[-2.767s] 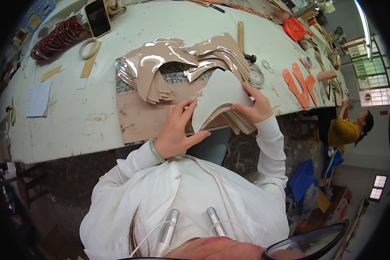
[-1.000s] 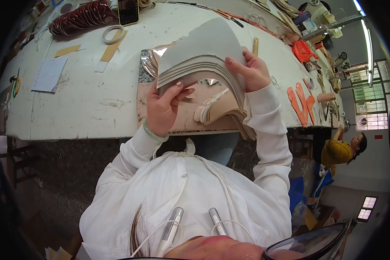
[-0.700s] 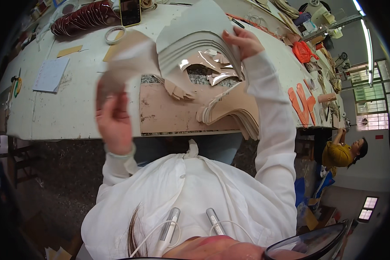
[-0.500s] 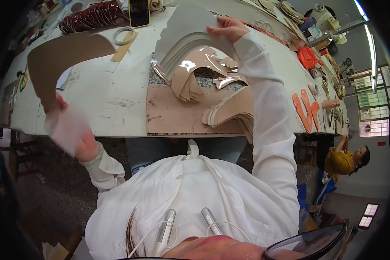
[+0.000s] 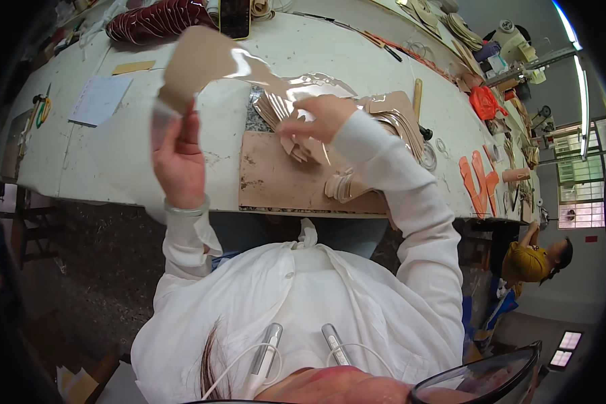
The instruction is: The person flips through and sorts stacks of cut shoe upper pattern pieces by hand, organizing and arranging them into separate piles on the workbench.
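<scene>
Head view, clock hours read from the picture's centre.

Item one: glossy-faced, curved beige sheet, raised above the white worn surface near eleven o'clock, partly blurred. Pinched at the near end by the bare left hand, near ten o'clock; grip closed on the sheet. Far end clear of the pile beyond or touching: cannot tell.

Item two: bare right hand, just past twelve o'clock, fingers bent, above a fanned pile of shiny, curved beige pieces. Grip loosely curled; holding, touching or merely hovering: cannot tell.

Changed within the last half second: left hand brought inward from nine o'clock; right hand lowered from the upper edge toward the centre; grey-white layered curved sheets, formerly in the right grip, no longer distinguishable. Meaning, as judged: layered bundle out of hand, one sheet apart in the left grip, both hands now near the shiny pile, handling of pieces unfinished.

Unmoved in the main: second shiny beige fanned pile, between one and two o'clock; plain beige curved stack, toward two, partly behind the right forearm; flat stained beige board beneath, close to the centre.
</scene>
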